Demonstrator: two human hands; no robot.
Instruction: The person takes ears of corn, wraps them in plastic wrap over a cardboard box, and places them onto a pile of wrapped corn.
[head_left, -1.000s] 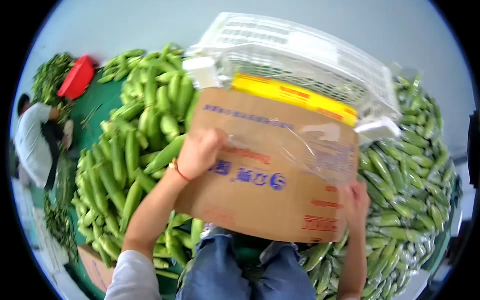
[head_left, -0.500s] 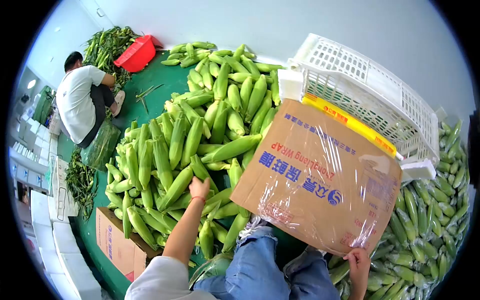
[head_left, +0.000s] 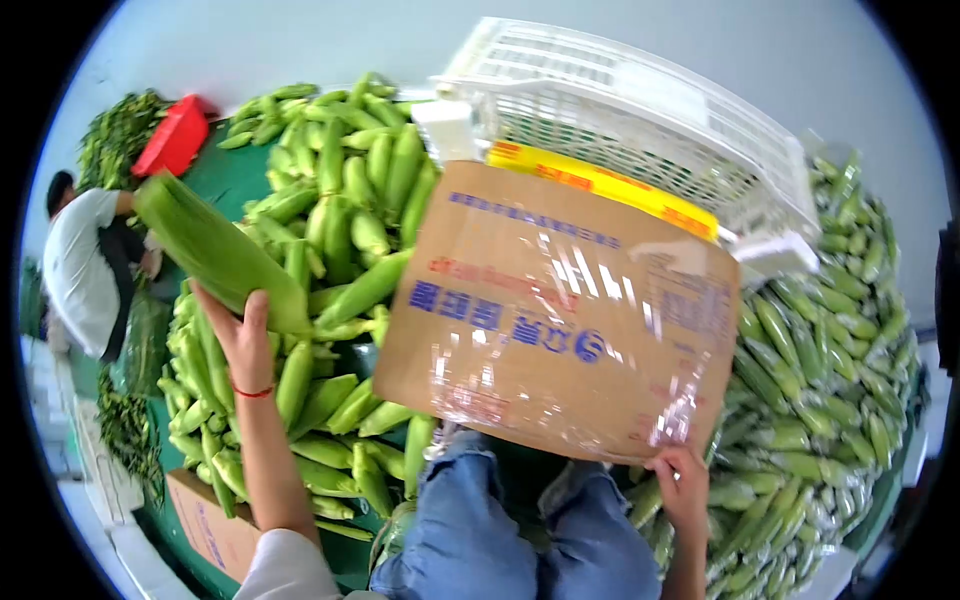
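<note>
The two hands are well apart. The left hand (head_left: 243, 338) is wrapped around the fat lower end of one big ear of corn (head_left: 222, 255). The ear is up in the air over the left side of the corn pile (head_left: 330, 225), tilted, with its cut-off, flat-looking end up and to the left. Its green husk is smooth, with thin lines running along it. The right hand (head_left: 683, 483) has its thumb and fingers pinched at the edge of the clear plastic wrap (head_left: 680, 405), by the near right corner of the cardboard (head_left: 555, 315).

The cardboard is flat, brown and stiff, with blue and red print. The thin wrap on it is crinkly and shines in white streaks. A long yellow strip (head_left: 600, 188) lies along its far edge, between two white blocks (head_left: 443, 130). Behind that is a white plastic crate (head_left: 625, 85) full of little holes. On the right is a big heap of wrapped ears (head_left: 800, 400), bumpy and shiny. The loose corn lies on the green floor (head_left: 222, 178), bare of plastic.
</note>
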